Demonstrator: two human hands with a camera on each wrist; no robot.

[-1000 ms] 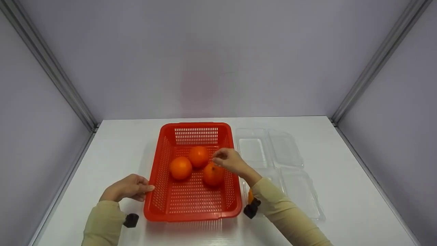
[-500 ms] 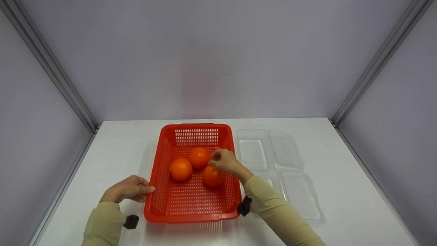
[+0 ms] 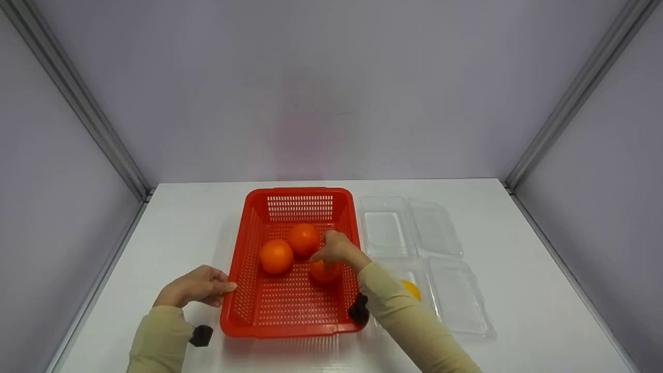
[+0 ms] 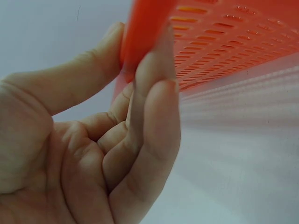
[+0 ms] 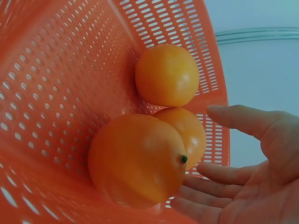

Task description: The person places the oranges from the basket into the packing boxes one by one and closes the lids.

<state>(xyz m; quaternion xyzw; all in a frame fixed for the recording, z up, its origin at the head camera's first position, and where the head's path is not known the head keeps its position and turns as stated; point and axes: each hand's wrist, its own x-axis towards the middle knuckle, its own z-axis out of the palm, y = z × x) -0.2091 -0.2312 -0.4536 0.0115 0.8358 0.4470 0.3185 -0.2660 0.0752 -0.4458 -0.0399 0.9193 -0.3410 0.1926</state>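
A red plastic basket [image 3: 290,331] with slotted walls stands mid-table. My left hand [image 3: 199,286] pinches its left rim between thumb and fingers, as the left wrist view shows at the rim [image 4: 147,32]. Three oranges lie inside: one at left [image 3: 276,256], one farther back [image 3: 304,239], and one at right [image 3: 325,273], partly covered by my right hand [image 3: 339,247]. In the right wrist view, thumb and fingers are spread beside the nearest orange [image 5: 135,161], which has a green stem spot. The fingertips are at its edge; I cannot tell whether they touch it.
Right of the basket lie clear plastic clamshell boxes [image 3: 384,230] with their lids [image 3: 458,295] folded open. An orange [image 3: 412,289] sits in the nearer box, partly behind my right sleeve. Grey-white walls enclose the white table [image 3: 538,311] at back and sides.
My right hand has moved slightly left and down, over the right-hand orange, with its fingers now lower. The left hand and basket stay practically in place.
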